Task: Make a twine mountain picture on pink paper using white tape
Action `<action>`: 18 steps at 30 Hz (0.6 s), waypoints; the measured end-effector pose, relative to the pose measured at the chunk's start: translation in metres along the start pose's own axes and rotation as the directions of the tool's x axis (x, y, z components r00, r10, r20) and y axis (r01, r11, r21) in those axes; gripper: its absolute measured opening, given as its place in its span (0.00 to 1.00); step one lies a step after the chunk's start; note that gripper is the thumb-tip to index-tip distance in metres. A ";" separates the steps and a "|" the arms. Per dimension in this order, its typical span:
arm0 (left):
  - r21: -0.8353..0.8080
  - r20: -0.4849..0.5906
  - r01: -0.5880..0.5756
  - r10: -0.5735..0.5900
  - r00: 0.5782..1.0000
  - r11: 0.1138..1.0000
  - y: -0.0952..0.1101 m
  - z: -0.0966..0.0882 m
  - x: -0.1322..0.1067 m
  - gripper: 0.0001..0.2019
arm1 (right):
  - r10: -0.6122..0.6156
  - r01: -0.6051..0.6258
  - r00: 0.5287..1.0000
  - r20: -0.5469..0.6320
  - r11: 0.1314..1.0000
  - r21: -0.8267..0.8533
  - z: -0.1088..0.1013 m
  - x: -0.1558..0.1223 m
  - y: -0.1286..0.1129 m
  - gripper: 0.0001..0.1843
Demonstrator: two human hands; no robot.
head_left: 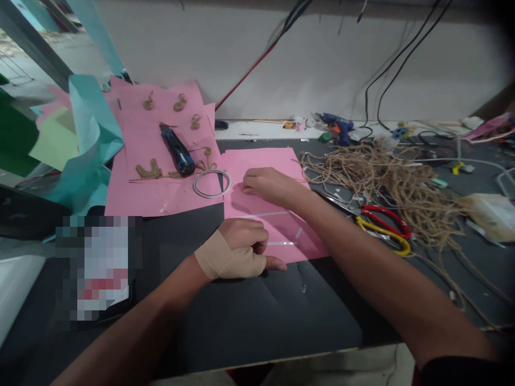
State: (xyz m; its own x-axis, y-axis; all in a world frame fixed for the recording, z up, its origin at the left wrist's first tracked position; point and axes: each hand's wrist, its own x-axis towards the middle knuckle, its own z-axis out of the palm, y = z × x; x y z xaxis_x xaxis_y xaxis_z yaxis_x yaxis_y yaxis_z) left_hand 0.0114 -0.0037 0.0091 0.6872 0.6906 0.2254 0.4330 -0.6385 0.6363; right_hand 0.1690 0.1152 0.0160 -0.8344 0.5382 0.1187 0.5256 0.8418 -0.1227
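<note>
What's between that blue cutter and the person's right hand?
In the head view, a pale ring and some twine curls, with pink paper underneath.

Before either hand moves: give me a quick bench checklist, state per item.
1. Pink sheet lying flat: ok.
2. White strips stuck to it: cannot tell.
3. Right hand holding something: cannot tell, its pinch is hidden.
4. Metal ring clear of that sheet: not ok, its right side overlaps the sheet's left edge.
5. Utility knife away from both hands: ok, it lies on the pink paper at left; blade state cannot tell.
6. Twine untangled: not ok, loose heap beside the scissors.
</note>
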 end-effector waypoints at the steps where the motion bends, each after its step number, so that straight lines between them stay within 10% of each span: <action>1: 0.001 0.002 -0.002 0.002 1.000 1.000 0.000 0.000 0.000 0.27 | -0.001 0.001 1.000 -0.003 1.000 -0.003 0.000 0.000 0.000 0.12; 18: -0.003 0.001 -0.004 0.004 1.000 1.000 0.000 0.000 0.000 0.28 | 0.040 -0.037 0.999 -0.021 0.994 0.101 -0.006 -0.002 -0.001 0.10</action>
State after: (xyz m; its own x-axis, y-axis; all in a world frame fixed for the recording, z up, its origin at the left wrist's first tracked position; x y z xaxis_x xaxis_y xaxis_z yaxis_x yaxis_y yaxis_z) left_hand 0.0112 -0.0031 0.0094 0.6897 0.6876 0.2271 0.4283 -0.6403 0.6377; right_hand 0.1711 0.1135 0.0222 -0.8093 0.5720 0.1339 0.5370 0.8127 -0.2261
